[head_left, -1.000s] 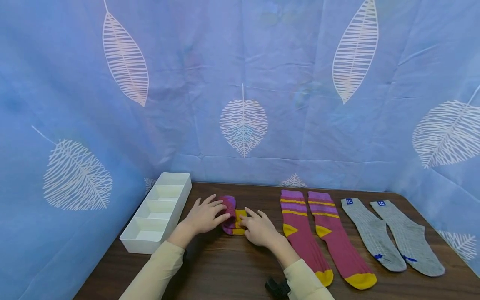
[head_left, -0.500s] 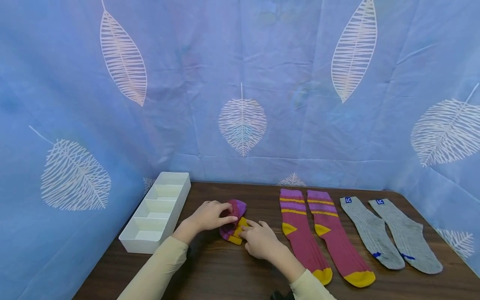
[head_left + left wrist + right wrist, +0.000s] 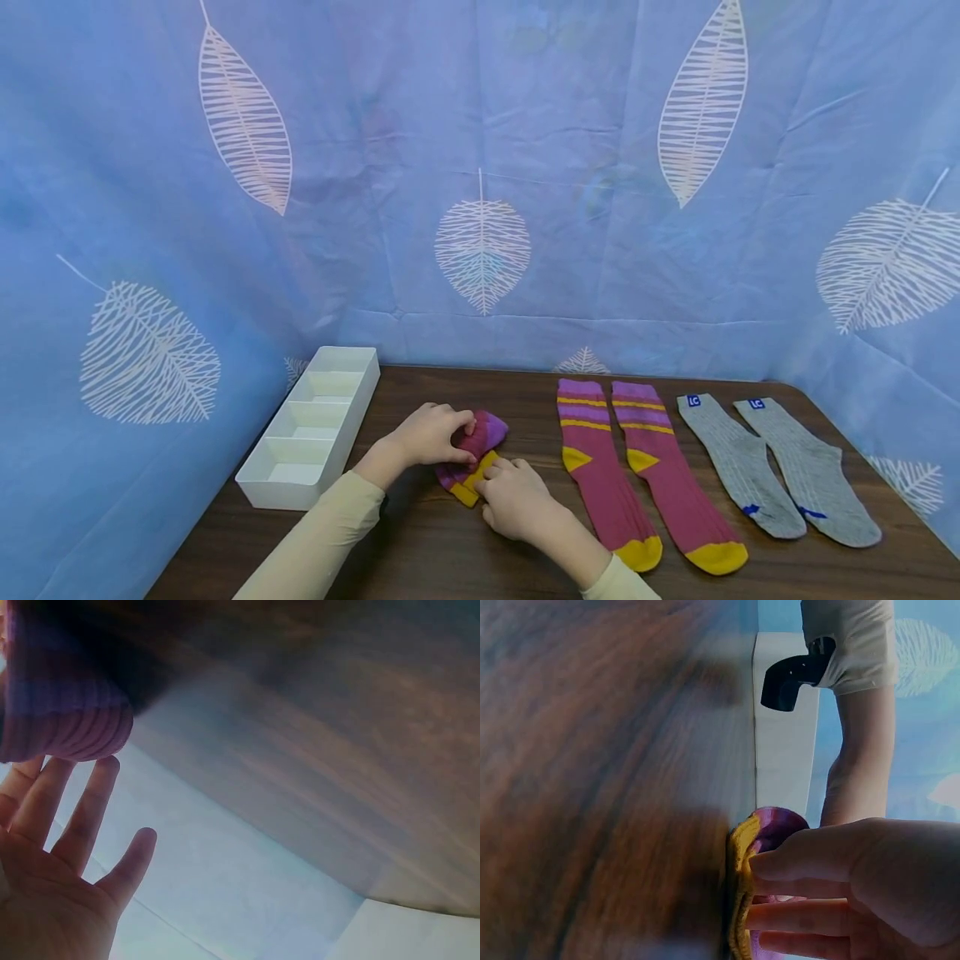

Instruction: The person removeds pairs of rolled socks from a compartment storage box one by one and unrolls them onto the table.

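A folded maroon, purple and yellow striped sock bundle lies on the dark wooden table between both hands. My left hand grips its upper, maroon part, thumb towards me and fingers bent over the far side. In the left wrist view, fingertips meet the ribbed roll of the sock. My right hand presses the bundle's yellow part from the right. Seen from the right wrist, its fairly straight fingers end at the yellow fabric, close over the tabletop. The layers inside the fold are hidden.
A white divided tray stands left of the hands. To the right lie two flat striped maroon socks, a nearer one and another, then two grey socks. A blue leaf-print cloth hangs behind the table.
The sock bundle has turned clockwise and shifted slightly towards me. My left hand has moved right and towards me, its fingers curling onto the sock. The right hand has followed the yellow part slightly nearer.
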Tool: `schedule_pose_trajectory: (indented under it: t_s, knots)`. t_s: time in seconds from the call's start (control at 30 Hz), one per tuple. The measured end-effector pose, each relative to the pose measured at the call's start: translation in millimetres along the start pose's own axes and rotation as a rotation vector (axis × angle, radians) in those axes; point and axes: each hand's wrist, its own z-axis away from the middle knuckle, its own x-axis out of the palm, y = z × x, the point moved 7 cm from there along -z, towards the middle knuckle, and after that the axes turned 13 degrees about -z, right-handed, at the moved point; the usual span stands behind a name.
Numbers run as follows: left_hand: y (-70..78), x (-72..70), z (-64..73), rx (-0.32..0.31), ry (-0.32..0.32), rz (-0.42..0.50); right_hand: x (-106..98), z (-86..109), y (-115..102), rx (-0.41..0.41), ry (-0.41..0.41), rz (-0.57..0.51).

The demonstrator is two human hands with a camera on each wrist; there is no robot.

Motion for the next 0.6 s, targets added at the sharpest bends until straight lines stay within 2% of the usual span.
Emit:
schedule_pose_trajectory:
  t_s: [0.2, 0.37, 0.5, 0.6]
  knots:
    - [6.9, -1.9, -3.3, 0.046, -0.007, -0.016, -2, 2.1, -2, 0.003, -0.007, -0.016]
    - [16.2, -4.2, -3.8, 0.139, 0.049, -0.015, -5, 2.9, -6, -0.024, 0.035, -0.031]
    - [21.9, -4.7, -2.6, 0.208, 0.084, -0.063, -6, 2.4, -9, -0.057, 0.073, -0.055]
    - [22.3, -2.1, -0.8, 0.238, 0.091, -0.121, -5, 1.3, -7, -0.063, 0.046, -0.11]
